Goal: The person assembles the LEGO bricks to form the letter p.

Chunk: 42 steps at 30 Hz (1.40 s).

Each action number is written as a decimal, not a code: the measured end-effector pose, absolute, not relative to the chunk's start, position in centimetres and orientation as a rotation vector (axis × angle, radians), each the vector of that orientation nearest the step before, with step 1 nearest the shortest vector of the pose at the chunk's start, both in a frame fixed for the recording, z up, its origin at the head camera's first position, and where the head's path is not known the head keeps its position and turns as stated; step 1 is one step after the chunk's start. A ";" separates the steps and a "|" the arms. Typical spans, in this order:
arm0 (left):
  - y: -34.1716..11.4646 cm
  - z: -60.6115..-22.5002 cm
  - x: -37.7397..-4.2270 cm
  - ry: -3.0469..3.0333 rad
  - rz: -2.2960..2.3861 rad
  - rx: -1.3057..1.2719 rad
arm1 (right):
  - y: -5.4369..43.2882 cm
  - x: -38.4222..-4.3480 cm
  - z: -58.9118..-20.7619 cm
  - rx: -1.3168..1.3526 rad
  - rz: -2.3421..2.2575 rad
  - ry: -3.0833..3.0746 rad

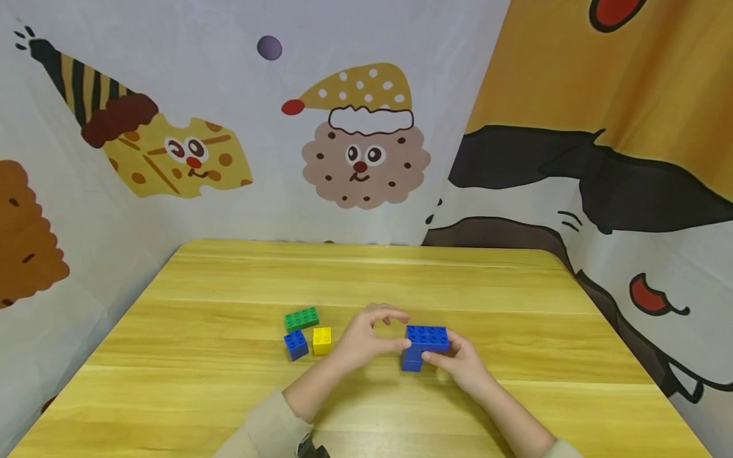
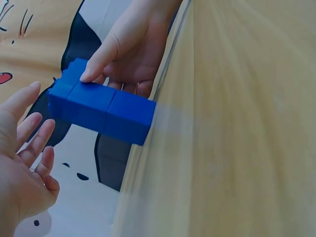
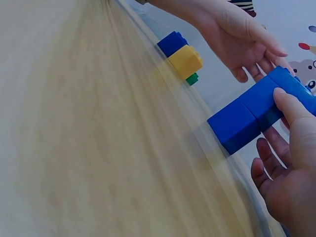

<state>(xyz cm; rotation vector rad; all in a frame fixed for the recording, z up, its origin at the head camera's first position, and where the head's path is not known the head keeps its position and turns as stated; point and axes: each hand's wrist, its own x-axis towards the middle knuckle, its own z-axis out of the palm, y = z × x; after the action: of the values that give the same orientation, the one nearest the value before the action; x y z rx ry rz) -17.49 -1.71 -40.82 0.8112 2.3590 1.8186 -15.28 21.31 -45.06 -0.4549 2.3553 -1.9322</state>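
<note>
A stack of blue toy bricks point(image 1: 411, 364) stands upright on the table, with a long eight-stud blue brick point(image 1: 426, 335) on top, overhanging toward the right. My right hand point(image 1: 466, 367) grips the stack near its top, thumb on the near side and fingers behind. On the stack's left side is my left hand point(image 1: 363, 340), its fingers loosely bent and holding nothing. In the left wrist view a gap shows between the left hand point(image 2: 27, 168) and the stack point(image 2: 103, 106). The right wrist view shows the right thumb pressed on the upper bricks point(image 3: 264, 98).
Left of the hands, a green brick point(image 1: 301, 319), a small blue brick point(image 1: 296, 345) and a yellow brick point(image 1: 322, 341) lie close together on the wooden table point(image 1: 229, 394). Behind the table hangs a cloth point(image 1: 240, 216) printed with cartoon figures.
</note>
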 end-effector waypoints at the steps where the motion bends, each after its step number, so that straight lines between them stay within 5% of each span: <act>1: -1.9 -40.8 -17.5 2.360 1.827 0.817 | 21.3 -15.3 -45.0 -0.452 -1.931 2.359; 17: -4.9 -36.8 -14.9 2.408 1.843 0.687 | 21.4 -15.4 -45.3 -0.471 -1.946 2.359; 42: -11.3 -39.4 -15.8 2.503 1.925 0.662 | 21.8 -15.2 -45.3 -0.670 -2.056 2.309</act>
<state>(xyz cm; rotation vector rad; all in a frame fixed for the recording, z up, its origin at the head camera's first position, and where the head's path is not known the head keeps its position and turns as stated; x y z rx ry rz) -15.78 -11.28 -39.39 0.6622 2.5026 1.9248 -15.19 21.75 -45.33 -0.6702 2.3095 -2.0562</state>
